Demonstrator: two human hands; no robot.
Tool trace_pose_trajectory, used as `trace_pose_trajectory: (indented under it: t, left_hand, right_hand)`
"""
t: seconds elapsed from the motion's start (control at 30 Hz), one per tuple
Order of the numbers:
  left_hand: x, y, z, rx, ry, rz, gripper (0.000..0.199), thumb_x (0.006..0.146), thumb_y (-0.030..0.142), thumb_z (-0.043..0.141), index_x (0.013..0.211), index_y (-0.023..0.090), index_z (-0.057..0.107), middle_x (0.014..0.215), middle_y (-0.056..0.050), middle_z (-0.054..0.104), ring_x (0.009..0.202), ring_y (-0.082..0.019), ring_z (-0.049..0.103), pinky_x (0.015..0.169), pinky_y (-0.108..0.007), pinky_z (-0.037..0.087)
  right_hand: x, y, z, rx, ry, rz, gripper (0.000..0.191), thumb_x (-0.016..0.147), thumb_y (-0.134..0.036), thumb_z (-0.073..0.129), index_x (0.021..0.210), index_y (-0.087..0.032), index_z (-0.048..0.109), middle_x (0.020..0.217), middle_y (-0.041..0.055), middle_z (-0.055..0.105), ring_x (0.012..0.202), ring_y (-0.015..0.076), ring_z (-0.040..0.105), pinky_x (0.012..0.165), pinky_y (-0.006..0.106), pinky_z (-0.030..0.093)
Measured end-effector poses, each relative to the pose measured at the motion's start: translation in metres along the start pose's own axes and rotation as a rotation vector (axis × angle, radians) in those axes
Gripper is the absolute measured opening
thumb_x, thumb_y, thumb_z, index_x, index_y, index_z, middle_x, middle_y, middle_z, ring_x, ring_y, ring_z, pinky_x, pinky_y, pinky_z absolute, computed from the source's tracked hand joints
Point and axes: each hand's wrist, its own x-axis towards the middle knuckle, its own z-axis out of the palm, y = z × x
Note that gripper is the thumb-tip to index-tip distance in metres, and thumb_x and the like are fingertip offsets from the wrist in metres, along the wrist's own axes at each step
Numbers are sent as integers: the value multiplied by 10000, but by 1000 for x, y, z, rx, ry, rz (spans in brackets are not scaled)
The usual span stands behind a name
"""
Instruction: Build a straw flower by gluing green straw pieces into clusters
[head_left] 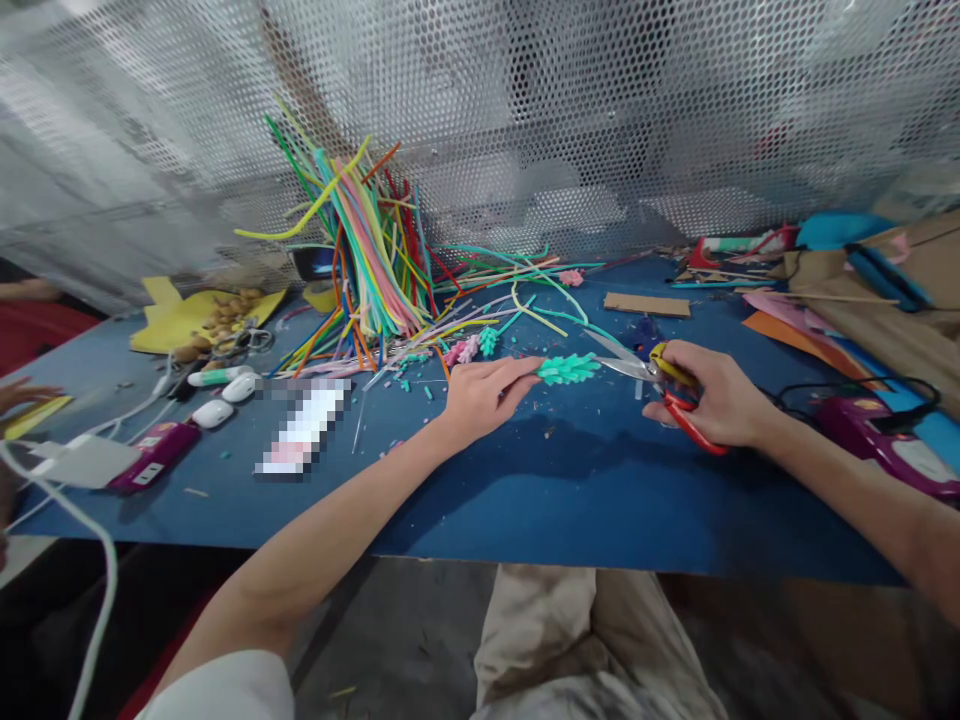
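Between the thumb and fingers of my left hand [491,397] is one end of a fuzzy mint-green pipe cleaner piece [568,369], bent into a spiky, leafy shape. My right hand [712,393] is wrapped round the handles of scissors [630,366] with red and yellow grips. Their blades are parted and point left at the green piece's free end; whether they touch it I cannot tell. Behind my left hand lie a small green piece [488,341] and a pale lilac one [468,348] of the same kind.
A large bunch of coloured pipe cleaners [375,250] stands at the back against a perforated metal screen [600,120]. A pixelated phone-like object [306,428] lies left. Purple power strips [889,440] and cables flank the blue table [480,510]. Another person's hand [26,395] is far left.
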Motion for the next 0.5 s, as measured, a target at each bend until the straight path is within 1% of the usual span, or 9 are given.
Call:
trace_pose_trajectory:
  t: [0.13, 0.3, 0.5]
  left_hand:
    - [1, 2, -2, -15, 2, 19, 178, 978, 279, 611, 1094, 194, 716, 831, -4, 781, 660, -90, 707, 592, -188, 462]
    - [0, 0, -2, -25, -8, 38, 213, 980, 284, 606, 1154, 219, 711, 793, 9, 765, 610, -87, 668, 586, -197, 444]
    - [-4, -3, -1, 36, -57, 30, 267, 1009, 355, 553, 1193, 260, 721, 705, 10, 727, 568, -93, 633, 566, -208, 413]
  right_hand:
    - [0, -12, -4, 74, -55, 18, 404, 792, -514, 732, 811, -264, 415, 783, 16, 539, 639, 192, 453, 598, 364, 402]
    - [1, -18, -7, 102, -102, 59, 423, 778, -567, 740, 794, -265, 444, 795, 19, 571, 637, 192, 473, 597, 374, 407]
    - [2, -20, -9, 131, -119, 69, 423, 777, -599, 725, 775, -265, 466, 755, 26, 574, 638, 198, 492, 585, 372, 403]
